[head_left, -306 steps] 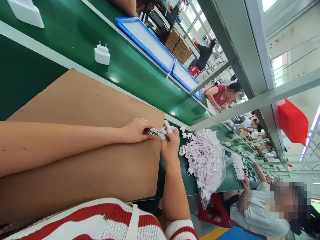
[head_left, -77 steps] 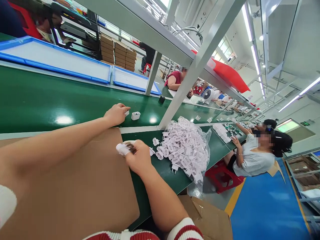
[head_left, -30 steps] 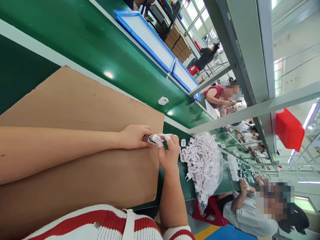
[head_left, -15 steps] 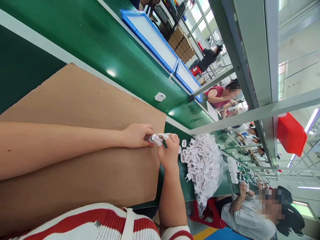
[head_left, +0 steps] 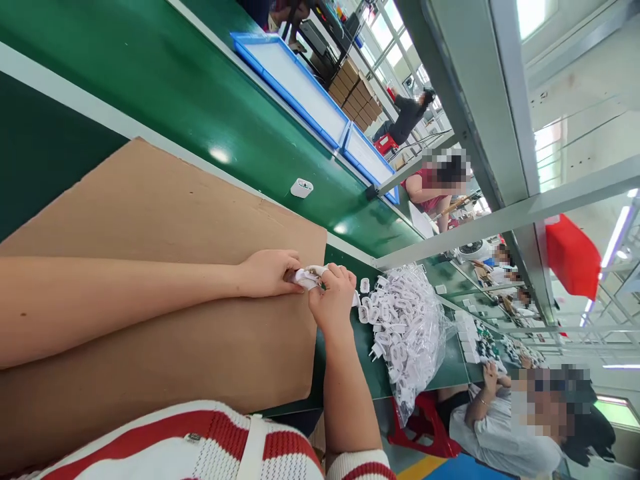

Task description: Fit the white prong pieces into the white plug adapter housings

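So, white casing (head_left: pixel 302 278) in left fingers (head_left: pixel 293 289).

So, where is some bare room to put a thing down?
Bare cardboard lies between the left forearm and the striped shirt. The green strip looks bare from the lone white plug to the picture's left edge. Crowded: beyond the right hand, where loose plugs and a bag lie.

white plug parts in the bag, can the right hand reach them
Likely yes: the plug parts lie beside the right hand with no barrier between, though that hand is busy at a white piece.
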`<act>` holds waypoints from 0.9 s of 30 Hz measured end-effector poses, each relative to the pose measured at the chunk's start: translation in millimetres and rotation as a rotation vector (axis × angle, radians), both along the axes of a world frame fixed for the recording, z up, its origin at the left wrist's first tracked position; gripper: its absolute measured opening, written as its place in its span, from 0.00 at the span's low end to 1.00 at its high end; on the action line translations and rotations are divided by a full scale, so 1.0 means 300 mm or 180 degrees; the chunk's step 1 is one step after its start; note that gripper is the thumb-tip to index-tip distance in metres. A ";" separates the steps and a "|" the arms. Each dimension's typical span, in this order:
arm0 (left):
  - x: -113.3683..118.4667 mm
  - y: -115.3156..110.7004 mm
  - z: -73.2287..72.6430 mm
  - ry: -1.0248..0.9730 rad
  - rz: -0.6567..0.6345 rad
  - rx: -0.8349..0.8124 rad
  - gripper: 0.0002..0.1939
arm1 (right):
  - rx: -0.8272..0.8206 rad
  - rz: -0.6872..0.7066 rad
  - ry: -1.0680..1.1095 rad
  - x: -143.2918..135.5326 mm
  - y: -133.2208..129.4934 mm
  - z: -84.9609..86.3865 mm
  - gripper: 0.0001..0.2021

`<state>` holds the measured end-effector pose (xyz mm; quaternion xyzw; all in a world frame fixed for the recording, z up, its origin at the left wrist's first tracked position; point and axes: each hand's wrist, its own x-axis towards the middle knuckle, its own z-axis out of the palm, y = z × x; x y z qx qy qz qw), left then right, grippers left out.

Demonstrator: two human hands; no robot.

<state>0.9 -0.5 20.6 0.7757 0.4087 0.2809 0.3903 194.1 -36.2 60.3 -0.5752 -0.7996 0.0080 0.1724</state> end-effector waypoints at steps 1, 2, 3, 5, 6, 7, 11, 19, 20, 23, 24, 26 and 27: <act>0.002 -0.004 0.003 0.0023 0.0026 -0.0002 0.19 | -0.0088 -0.0086 0.0327 -0.003 0.002 -0.016 0.10; 0.003 -0.009 0.006 0.0048 0.0055 -0.0004 0.20 | -0.0169 -0.0171 0.0662 -0.006 0.003 -0.033 0.10; 0.004 -0.014 0.007 0.0074 0.0086 0.0002 0.20 | -0.0232 -0.0241 0.0944 -0.010 0.005 -0.050 0.10; 0.006 -0.024 0.006 0.0115 0.0113 0.0043 0.20 | -0.0292 -0.0296 0.1227 -0.014 0.007 -0.072 0.11; 0.007 -0.025 0.006 0.0133 0.0097 0.0070 0.20 | -0.0296 -0.0272 0.1251 -0.012 0.008 -0.075 0.12; 0.008 -0.022 0.006 0.0156 0.0066 0.0088 0.20 | -0.0298 -0.0218 0.1261 -0.004 0.007 -0.069 0.14; 0.031 0.063 0.032 0.0315 0.0258 0.0169 0.17 | -0.0178 -0.0290 0.1196 0.103 -0.003 0.003 0.31; 0.103 0.464 0.116 0.0700 0.1385 0.0269 0.17 | -0.0735 -0.1664 -0.0027 0.331 0.004 0.043 0.19; 0.105 0.493 0.118 0.0738 0.1463 0.0252 0.17 | -0.0805 -0.1631 0.0023 0.332 0.009 0.037 0.21; 0.100 0.521 0.115 0.0802 0.1680 0.0271 0.20 | -0.0789 -0.1512 0.0557 0.324 0.027 0.024 0.24; 0.093 0.515 0.112 0.0794 0.1772 0.0343 0.23 | -0.0767 -0.1455 0.0810 0.320 0.033 0.020 0.23; 0.064 0.495 0.103 0.0700 0.2093 0.0639 0.34 | -0.0723 -0.1353 0.1253 0.314 0.046 0.013 0.18; 0.039 0.488 0.097 0.0635 0.2344 0.0804 0.39 | -0.0732 -0.1330 0.1513 0.310 0.053 0.010 0.16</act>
